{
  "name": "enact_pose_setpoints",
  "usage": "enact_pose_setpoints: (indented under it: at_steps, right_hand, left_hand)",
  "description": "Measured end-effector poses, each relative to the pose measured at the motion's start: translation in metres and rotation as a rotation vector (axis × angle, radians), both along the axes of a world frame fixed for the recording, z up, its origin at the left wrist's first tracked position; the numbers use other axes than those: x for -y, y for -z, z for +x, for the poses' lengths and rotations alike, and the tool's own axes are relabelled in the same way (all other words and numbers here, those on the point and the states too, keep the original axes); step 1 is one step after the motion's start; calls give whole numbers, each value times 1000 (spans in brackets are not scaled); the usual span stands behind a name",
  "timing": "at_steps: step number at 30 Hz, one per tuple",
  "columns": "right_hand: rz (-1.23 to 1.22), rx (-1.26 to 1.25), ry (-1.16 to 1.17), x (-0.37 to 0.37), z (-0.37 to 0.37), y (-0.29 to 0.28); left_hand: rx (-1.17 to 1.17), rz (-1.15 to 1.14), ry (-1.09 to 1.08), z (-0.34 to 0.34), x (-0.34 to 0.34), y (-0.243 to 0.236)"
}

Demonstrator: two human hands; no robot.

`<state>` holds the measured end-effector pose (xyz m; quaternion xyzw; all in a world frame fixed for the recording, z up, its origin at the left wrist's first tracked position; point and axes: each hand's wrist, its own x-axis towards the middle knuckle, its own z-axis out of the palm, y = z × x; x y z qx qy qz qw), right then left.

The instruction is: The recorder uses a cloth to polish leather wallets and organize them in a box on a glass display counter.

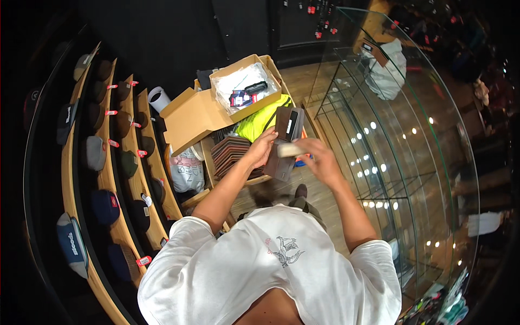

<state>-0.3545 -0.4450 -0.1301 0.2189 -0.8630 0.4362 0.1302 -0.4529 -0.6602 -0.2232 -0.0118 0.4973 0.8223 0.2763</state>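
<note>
I'm holding an open brown wallet [285, 142] at frame centre, left hand [261, 147] fingers closed on its edge, right hand [319, 158] fingers pinching a pale card [290, 150] against it.

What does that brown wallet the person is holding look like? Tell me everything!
The wallet is dark brown and looks like leather. It is folded open and held upright in the air, above a stack of brown wallets. Its upper flap has a pale strip inside. The left hand grips its left edge. The right hand holds a small pale card against its middle. Its lower half hangs down, plain and dark.
</note>
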Motion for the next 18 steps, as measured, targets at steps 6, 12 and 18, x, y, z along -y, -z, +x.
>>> enact_pose_setpoints:
  at_steps: [6, 12, 18]
  right_hand:
    - [36, -179, 347, -24, 5, 5]
    - [-44, -32, 391, -29, 37, 12]
    - [-35, -82, 233, -43, 60, 5]
  left_hand:
    - [-169, -209, 102, 35, -31, -25]
    - [-233, -252, 157, 40, -39, -20]
    - [-183, -241, 176, 44, -76, -4]
